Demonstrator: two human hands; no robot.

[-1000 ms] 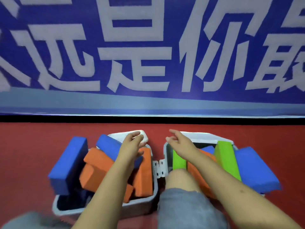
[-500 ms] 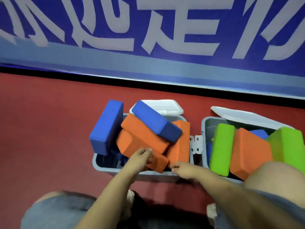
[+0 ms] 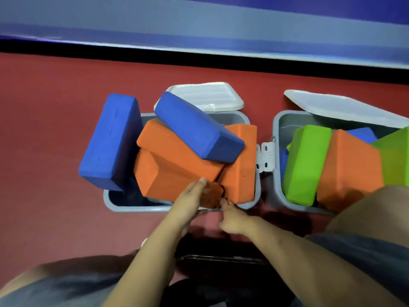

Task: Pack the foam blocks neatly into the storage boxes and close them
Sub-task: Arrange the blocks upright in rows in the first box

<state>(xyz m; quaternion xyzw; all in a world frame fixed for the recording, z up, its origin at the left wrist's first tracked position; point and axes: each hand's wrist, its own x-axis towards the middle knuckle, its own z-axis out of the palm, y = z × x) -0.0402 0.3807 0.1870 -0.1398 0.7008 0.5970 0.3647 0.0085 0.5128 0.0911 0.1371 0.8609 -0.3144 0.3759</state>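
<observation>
Two grey storage boxes stand side by side on the red floor (image 3: 44, 151), near a blue wall; the left box (image 3: 137, 206) and the right box (image 3: 276, 134) are almost touching at their white latches (image 3: 265, 157). Both are open; the white lid of the left box (image 3: 205, 94) stands behind it, and the white lid of the right box (image 3: 345, 107) leans over its far rim.

The left box is overfull and the foam blocks lie in disorder; a big blue block (image 3: 112, 140) stands tilted at the left side and sticks out over the rim; a second blue block (image 3: 197, 129) lies across the top of the orange ones. Below it there are an upper orange block (image 3: 174, 151), a lower orange block (image 3: 159, 180) and one upright orange block (image 3: 241, 169) against the right wall.

In the right box a green block (image 3: 305, 165) stands on its end; just beside it is an orange block (image 3: 349, 169), then a second green block (image 3: 396, 160) at the picture edge; a piece of a blue block (image 3: 363, 135) shows behind them.

The person squats before the boxes. The left hand (image 3: 190, 201) lies with its fingers against the near corner of the lower orange block, at the front rim; the corner is blurred and I cannot tell whether the hand grips it. The right hand (image 3: 232, 218) is just beside it, loosely curled, with its fingertips at the same corner; it holds nothing that I can see.
</observation>
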